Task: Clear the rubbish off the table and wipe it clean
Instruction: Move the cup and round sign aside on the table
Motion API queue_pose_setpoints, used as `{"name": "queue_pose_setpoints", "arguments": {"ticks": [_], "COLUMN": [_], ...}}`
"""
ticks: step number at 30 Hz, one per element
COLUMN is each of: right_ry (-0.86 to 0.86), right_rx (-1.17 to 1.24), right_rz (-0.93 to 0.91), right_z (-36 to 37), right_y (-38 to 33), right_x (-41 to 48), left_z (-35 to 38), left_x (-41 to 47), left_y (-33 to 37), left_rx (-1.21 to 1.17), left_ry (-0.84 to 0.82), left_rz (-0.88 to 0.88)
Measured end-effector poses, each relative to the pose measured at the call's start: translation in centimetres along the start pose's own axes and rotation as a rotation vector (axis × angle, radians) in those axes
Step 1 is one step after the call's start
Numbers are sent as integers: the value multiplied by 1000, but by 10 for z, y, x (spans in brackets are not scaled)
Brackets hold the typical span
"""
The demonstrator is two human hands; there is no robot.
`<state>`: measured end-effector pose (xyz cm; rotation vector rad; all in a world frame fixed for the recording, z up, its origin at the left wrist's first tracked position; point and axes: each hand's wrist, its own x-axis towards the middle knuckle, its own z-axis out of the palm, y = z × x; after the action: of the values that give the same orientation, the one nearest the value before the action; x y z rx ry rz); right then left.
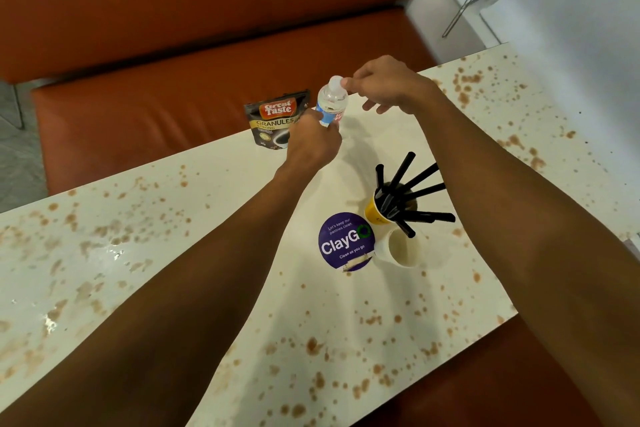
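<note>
Up top, the right hand (pixel 384 85) pinches the white cap (pixel 335 82) of a small water bottle (pixel 331 103) between thumb and forefinger, while the left hand (pixel 313 142) curls round its labelled body just below. Just left of those fingers stands a coffee pouch (pixel 275 120). Nearer the wrists, a yellow cup (pixel 371 216) of black straws (pixel 405 184), a white cup (pixel 403 250) and a purple sticker (pixel 346 241) sit on the brown-spattered table (pixel 207 218).

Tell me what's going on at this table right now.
A person grips a small water bottle round its body with the left hand while the right hand pinches its cap. A coffee granules pouch stands just beside it. Nearer the camera sit a yellow cup of black straws, a white cup and a purple round sticker. The table is spattered with brown stains, not yet wiped.
</note>
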<state>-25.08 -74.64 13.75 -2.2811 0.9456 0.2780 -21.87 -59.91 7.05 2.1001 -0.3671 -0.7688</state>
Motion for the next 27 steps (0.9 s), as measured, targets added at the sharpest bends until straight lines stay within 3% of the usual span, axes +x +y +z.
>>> {"name": "queue_pose_setpoints", "arguments": {"ticks": [8,17,27], "right_ry": [-46,-288,-326], "right_rx": [141,515,857], "right_rz": [125,371,556], "right_z": [-25,-15,-7], "right_y": [68,145,154], "right_x": [-37,-91,-115], "left_z": [13,43,57], "left_x": [-32,-70,-81], "left_y": [-10,-42,-49], "left_rx": [-14,-12,-139], "left_ry": [-100,-319,-373], "left_rz": [126,-5,-112]}}
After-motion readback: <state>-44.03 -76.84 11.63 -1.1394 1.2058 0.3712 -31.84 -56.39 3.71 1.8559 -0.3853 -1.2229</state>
